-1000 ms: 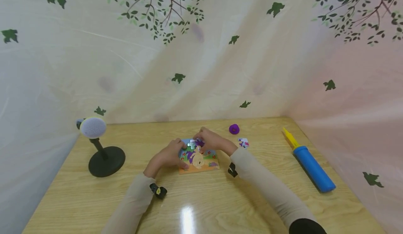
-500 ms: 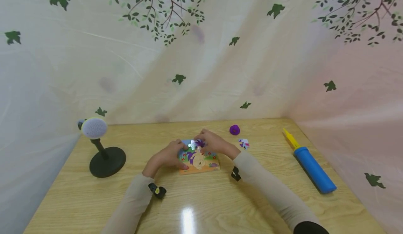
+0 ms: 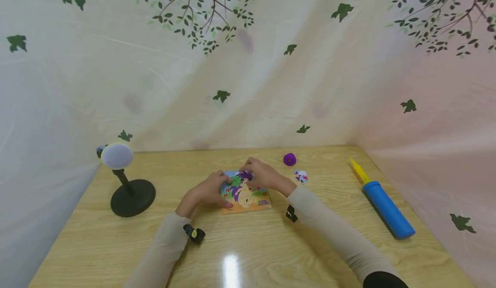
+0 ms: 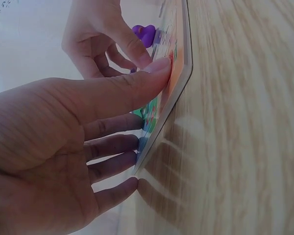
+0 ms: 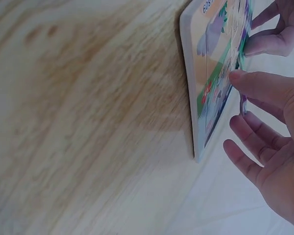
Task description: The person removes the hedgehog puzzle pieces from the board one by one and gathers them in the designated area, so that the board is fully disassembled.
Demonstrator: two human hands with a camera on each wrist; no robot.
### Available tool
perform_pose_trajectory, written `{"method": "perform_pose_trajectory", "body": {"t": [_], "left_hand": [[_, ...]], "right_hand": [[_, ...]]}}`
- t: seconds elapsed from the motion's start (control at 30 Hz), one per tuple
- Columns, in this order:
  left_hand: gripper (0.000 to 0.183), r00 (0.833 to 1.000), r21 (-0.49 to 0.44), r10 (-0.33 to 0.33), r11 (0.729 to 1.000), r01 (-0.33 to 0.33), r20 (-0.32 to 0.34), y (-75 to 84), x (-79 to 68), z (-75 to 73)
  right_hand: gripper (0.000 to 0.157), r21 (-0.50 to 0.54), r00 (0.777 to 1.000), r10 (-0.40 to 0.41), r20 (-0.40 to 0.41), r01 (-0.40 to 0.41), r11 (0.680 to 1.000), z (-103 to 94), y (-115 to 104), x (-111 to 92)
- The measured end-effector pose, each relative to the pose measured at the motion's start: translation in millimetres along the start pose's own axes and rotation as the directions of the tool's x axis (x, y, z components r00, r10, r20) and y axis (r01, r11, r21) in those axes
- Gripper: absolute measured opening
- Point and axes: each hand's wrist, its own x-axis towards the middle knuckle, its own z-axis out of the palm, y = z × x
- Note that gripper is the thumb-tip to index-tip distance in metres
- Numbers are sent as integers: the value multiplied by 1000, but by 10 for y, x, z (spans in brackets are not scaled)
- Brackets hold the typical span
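Observation:
A colourful jigsaw puzzle board [image 3: 245,199] lies on the table, printed with a cartoon figure with purple hair. My left hand [image 3: 207,190] rests along its left side, fingers fairly straight. In the left wrist view, the thumb [image 4: 157,71] presses on the board's face and the fingertips meet its edge. Over the top right part of the board, my right hand [image 3: 265,176] pinches a puzzle piece. The right wrist view shows that thin purple piece [image 5: 243,105] edge-on between thumb and fingers, close to the board's face; its print is mostly hidden.
A loose puzzle piece [image 3: 301,176] lies right of the board, with a small purple object [image 3: 289,159] behind it. A blue hand pump [image 3: 389,209] with a yellow nozzle lies at the right. At the left stands a round white device [image 3: 117,156] on a black base.
The shiny, piece-shaped patch near the board's top has stopped gleaming and green print shows there. Both hands stay almost in place; the view shifts slightly.

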Motion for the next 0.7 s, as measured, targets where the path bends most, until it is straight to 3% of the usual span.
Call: {"method": "perform_pose_trajectory", "body": {"t": [0.43,0.7], "left_hand": [[67,1000,12,18,1000,-18,-7,29,-19,-30],[67,1000,-2,4,1000,-4,3,44,-26,-27]], "right_hand": [[48,-105,1000,3,-20,-5,994,-44,39,10],[42,-55,999,13,-41,-15,998,-137,165,-252]]}}
